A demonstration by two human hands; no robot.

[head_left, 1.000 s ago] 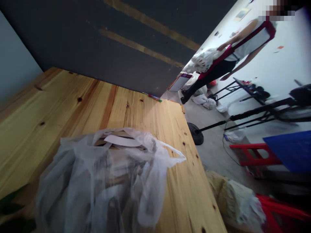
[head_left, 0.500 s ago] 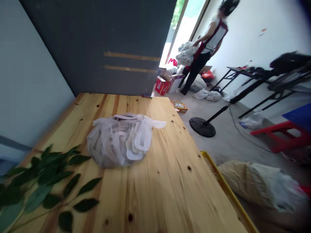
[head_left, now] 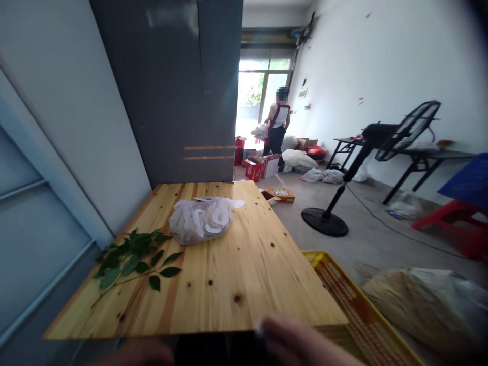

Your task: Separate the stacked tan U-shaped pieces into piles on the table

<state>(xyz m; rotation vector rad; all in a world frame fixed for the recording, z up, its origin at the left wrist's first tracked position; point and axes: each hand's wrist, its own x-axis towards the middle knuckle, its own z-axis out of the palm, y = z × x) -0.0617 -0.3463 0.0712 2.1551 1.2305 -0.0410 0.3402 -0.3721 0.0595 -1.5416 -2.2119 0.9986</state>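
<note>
Head view: right hand (head_left: 305, 345) blurred, cropped

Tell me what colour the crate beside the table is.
Yellow crate, best seen in head view.

A knotty wooden table (head_left: 236, 274) fills the lower centre; a clear bag of white pieces (head_left: 202, 219) lies mid-frame, a leafy branch (head_left: 131, 256) lower left of it.
</note>
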